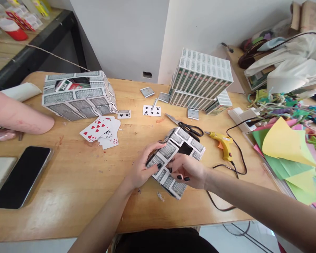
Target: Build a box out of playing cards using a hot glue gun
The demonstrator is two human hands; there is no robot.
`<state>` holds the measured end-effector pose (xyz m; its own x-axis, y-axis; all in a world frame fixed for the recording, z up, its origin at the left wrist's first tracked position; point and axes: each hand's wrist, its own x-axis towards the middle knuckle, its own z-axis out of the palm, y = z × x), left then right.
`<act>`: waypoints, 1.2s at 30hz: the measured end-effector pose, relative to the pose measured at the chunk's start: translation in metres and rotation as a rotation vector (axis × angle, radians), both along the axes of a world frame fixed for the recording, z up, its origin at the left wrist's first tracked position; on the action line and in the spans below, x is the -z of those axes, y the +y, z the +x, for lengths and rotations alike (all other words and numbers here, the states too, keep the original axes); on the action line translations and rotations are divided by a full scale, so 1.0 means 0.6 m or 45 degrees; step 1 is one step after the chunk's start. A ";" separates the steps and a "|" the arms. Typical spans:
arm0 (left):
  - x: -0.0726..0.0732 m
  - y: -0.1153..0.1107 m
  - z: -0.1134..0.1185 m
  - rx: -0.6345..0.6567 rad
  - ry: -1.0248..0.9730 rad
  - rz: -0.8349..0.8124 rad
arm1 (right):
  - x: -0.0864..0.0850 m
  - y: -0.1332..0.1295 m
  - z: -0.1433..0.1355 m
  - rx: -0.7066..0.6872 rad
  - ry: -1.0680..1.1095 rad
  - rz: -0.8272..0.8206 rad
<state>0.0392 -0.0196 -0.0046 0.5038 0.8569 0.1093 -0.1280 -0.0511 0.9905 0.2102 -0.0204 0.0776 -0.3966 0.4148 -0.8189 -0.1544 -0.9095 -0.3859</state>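
A box covered in playing cards (169,150) sits tilted near the table's front, with a dark opening in its upper face. My left hand (144,165) grips its left side, thumb on top and fingers along the edge. Curled over the near rim of the opening, my right hand (185,170) pinches at the box edge; some fingertips are hidden inside. Just beyond the box lie black-handled scissors (191,129). To their right rests a yellow glue gun (222,142) with a black cord.
A larger card-covered box (79,95) stands at the back left, near loose playing cards (101,131). Stacked card packs (200,77) rise at the back. A phone (22,177) lies left; coloured paper (287,147) and a power strip (243,119) are right. Another person's arm (18,110) enters from the left.
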 end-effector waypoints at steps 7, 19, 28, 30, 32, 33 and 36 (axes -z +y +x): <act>0.004 -0.003 0.002 -0.006 -0.044 0.007 | -0.004 0.000 0.002 0.067 0.041 -0.008; 0.007 -0.003 0.002 -0.010 -0.067 -0.026 | -0.014 0.011 0.015 0.301 0.027 -0.010; 0.006 -0.003 0.002 -0.011 -0.009 0.003 | -0.012 0.018 0.025 0.386 -0.022 0.020; 0.005 -0.001 0.000 -0.001 0.064 0.026 | -0.018 0.018 0.031 0.336 -0.049 0.089; 0.004 0.001 -0.002 0.005 0.127 0.108 | -0.025 0.015 0.044 0.301 -0.148 0.183; 0.004 0.003 -0.003 0.009 0.150 0.172 | -0.029 0.012 0.054 0.296 -0.225 0.234; 0.005 0.007 -0.005 0.021 0.197 0.339 | -0.034 -0.011 0.089 0.323 -0.475 0.422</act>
<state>0.0360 -0.0153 -0.0079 0.5455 0.8001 0.2495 0.0207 -0.3105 0.9504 0.2637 -0.0268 0.0978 0.0405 0.7187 -0.6941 -0.1508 -0.6823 -0.7153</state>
